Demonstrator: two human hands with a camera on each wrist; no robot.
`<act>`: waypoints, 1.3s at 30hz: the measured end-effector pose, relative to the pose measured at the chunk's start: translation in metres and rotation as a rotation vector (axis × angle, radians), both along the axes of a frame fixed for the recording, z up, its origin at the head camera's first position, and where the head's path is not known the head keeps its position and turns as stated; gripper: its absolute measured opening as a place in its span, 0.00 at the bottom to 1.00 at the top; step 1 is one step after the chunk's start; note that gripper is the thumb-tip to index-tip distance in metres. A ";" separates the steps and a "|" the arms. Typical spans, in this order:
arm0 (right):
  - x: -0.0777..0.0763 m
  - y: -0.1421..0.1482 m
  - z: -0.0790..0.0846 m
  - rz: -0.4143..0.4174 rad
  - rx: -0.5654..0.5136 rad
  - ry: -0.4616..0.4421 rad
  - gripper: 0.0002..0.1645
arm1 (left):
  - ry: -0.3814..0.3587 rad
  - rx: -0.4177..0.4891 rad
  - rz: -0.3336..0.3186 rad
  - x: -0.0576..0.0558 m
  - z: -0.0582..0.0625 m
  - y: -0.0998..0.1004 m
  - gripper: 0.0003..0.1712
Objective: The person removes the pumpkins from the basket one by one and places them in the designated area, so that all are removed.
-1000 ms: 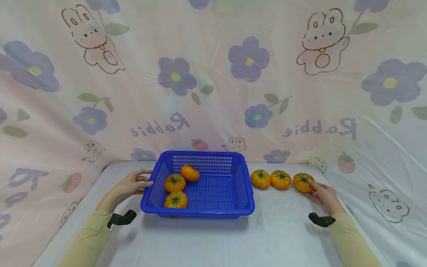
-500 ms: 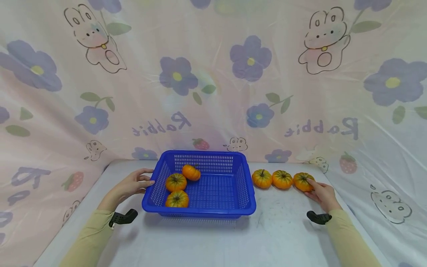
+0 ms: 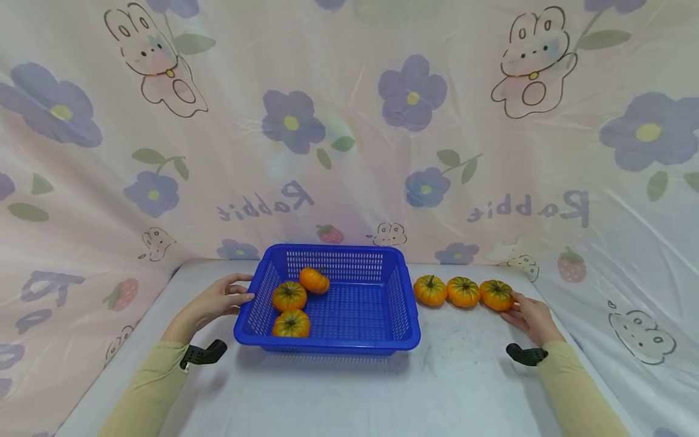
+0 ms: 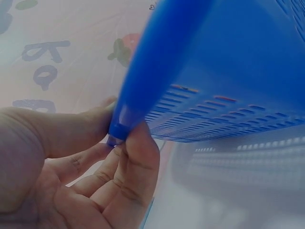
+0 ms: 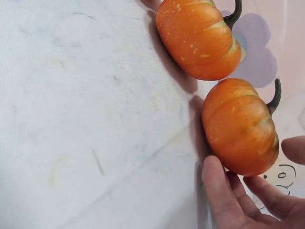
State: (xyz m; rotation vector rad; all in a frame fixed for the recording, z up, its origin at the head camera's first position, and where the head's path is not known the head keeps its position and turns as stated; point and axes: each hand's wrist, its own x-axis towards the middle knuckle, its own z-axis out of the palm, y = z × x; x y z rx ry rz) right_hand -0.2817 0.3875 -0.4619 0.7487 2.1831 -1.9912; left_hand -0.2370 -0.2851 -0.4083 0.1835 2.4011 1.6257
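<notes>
Touching the end pumpkin (image 3: 496,295) with the fingertips of the right hand (image 3: 531,318), with thumb and fingers held apart and, seen from the right wrist, a little gap between thumb and pumpkin. Sitting on the white table (image 3: 464,382), just to the left of that hand, orange with some green on top and a dark, bent stem. Next along in the row, just beside it, the middle pumpkin (image 3: 463,293). After that, the last pumpkin in the row (image 3: 430,292), close to the right side of the blue basket (image 3: 327,346). Over on the other side, pinching the basket's left rim between the thumb and fingers of the left hand (image 3: 215,297). Between the two hands, one wide basket with lots of little holes in its walls. Inside, all in the left part: a front pumpkin (image 3: 292,325) and a left pumpkin (image 3: 289,297), close together with tops up, and a back pumpkin (image 3: 314,281), tipped onto its side. On both arms, pale yellow sleeves (image 3: 146,388). At the back, a pink cloth (image 3: 355,176) with bunnies, purple flowers and strawberries.
</notes>
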 end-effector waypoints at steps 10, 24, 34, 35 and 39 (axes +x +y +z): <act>0.000 0.004 0.001 0.053 0.012 -0.015 0.41 | -0.013 0.002 0.008 0.000 0.000 0.001 0.36; 0.005 0.015 0.028 0.232 0.229 0.002 0.42 | -0.004 0.003 -0.004 0.002 0.003 0.003 0.37; -0.023 0.039 0.014 0.262 0.317 0.082 0.45 | -0.004 0.001 -0.011 0.002 0.002 0.004 0.37; -0.029 0.043 0.012 0.276 0.310 0.095 0.45 | -0.006 0.003 -0.011 0.002 0.002 0.004 0.37; -0.035 0.032 0.020 0.261 0.300 0.141 0.45 | 0.002 0.013 -0.023 0.003 0.003 0.003 0.37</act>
